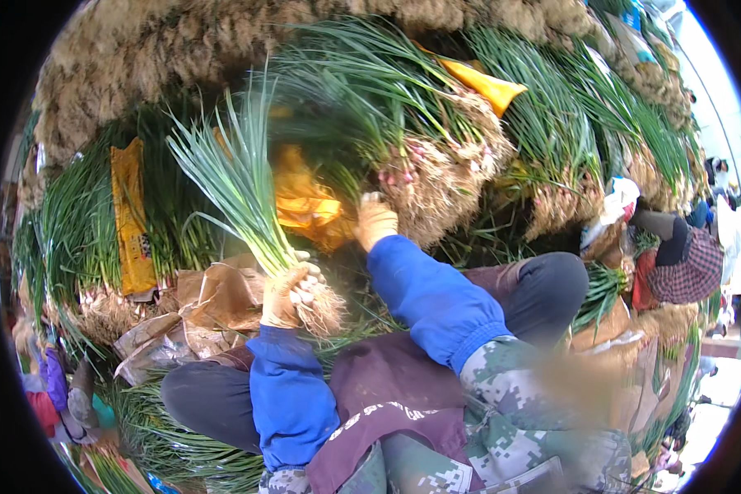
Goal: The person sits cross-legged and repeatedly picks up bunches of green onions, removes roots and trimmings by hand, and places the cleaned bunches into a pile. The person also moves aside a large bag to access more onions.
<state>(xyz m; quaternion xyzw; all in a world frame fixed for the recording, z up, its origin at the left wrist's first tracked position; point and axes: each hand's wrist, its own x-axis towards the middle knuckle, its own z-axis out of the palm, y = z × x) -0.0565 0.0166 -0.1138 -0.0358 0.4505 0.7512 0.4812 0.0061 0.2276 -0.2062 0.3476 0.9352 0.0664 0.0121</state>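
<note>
My left hand (pixel 280 301), in an orange work glove, grips a bunch of green onions (pixel 256 204) near the bulbs. Its leaves point up and away, and pale bulbs and tangled roots (pixel 322 312) stick out to the right of the glove. My right hand (pixel 376 221), gloved alike, reaches forward beside a heap of green onions (pixel 429 179) with reddish bulbs and matted roots. Its fingertips are partly hidden and blurred among the stems, so whether they hold anything is unclear. Just left of it lies a crumpled yellow-orange plastic sack (pixel 309 207).
Brown wrapping (pixel 219 296) lies by my left forearm. More onions stand at left around an upright yellow sack strip (pixel 131 216), and others lie at right (pixel 549 123). A row of dry roots (pixel 160 55) spans the back. At right sits a person in a checked garment (pixel 685 265).
</note>
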